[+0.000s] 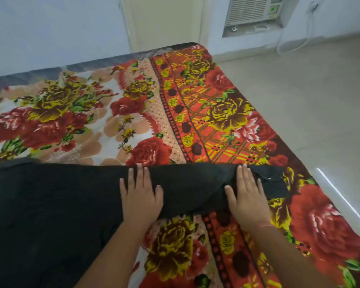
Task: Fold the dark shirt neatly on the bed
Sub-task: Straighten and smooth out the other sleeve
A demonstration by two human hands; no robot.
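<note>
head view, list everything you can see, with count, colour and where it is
dark shirt: one, black, spread across the near part of the bed, running off the left edge of the view
blanket: one, red, yellow and cream floral, covering the bed, under the shirt
air conditioner: one, white, set in the wall at top right
cord: one, white, hanging down the wall right of the air conditioner
door: one, cream, beyond the far end of the bed
floor: pale tiles, right of the bed
left hand: one, flat on the shirt, fingers straight
right hand: one, flat on the shirt near its right end, fingers straight
</note>
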